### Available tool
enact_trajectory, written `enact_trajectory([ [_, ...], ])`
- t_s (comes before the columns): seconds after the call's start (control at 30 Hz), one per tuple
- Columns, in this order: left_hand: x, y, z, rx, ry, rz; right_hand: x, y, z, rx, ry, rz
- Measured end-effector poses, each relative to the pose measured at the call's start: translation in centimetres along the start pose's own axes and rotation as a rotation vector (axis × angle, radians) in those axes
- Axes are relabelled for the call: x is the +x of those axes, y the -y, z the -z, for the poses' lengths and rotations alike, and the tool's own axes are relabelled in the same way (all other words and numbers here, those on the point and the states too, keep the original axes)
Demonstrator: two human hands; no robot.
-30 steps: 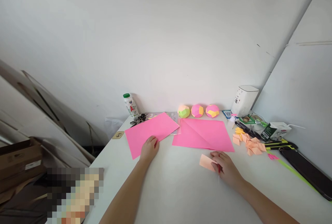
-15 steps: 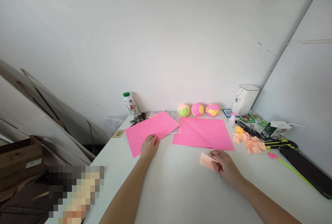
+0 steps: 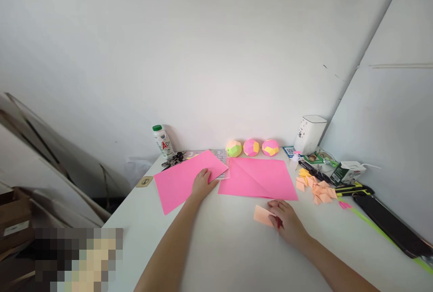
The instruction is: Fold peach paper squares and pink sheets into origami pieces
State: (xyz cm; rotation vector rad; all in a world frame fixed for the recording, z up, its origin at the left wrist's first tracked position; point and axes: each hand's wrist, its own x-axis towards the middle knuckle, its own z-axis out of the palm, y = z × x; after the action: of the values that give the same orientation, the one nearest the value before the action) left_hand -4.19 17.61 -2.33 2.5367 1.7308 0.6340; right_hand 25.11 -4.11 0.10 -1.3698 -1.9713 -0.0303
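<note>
My left hand rests on the right part of a pink sheet, its thumb spread away from the fingers toward the sheet's edge. A second pink sheet, with a diagonal crease, lies to its right. Below that sheet, my right hand is closed on a small peach paper piece, held between thumb and fingers. Something thin and red, perhaps a pen, also sits in this hand; most of it is hidden.
Three coloured paper balls line the wall. Folded peach pieces, a cutter knife, a black phone-like slab and a small box lie right. A bottle and black clips stand left.
The view has shifted slightly. My left hand has slid toward the right end of its pink sheet, and its thumb has spread. My right hand still holds the peach paper.
</note>
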Motion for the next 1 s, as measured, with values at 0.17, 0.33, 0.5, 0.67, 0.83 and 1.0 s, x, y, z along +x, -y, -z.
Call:
enact_trajectory([
  [0.17,0.0,0.5,-0.2,-0.057,0.005,0.016,0.1,0.3,0.3,0.012,0.017,-0.010],
  [0.33,-0.4,1.1,-0.4,-0.105,0.010,0.014,-0.1,0.1,0.2,0.034,0.044,-0.021],
  [0.5,-0.3,1.2,-0.7,-0.140,-0.009,0.019,0.0,0.0,0.2,0.026,0.053,-0.012],
  [0.67,-0.3,1.3,-0.8,-0.164,-0.021,0.024,0.1,0.1,0.2,0.021,0.034,0.008],
  [0.83,-0.3,1.3,-0.9,-0.175,-0.025,0.032,-0.1,0.0,0.2,0.040,0.046,0.003],
  [1.0,-0.3,1.4,-0.9,-0.181,-0.023,0.031,0.0,0.0,0.1,0.036,0.039,0.005],
])
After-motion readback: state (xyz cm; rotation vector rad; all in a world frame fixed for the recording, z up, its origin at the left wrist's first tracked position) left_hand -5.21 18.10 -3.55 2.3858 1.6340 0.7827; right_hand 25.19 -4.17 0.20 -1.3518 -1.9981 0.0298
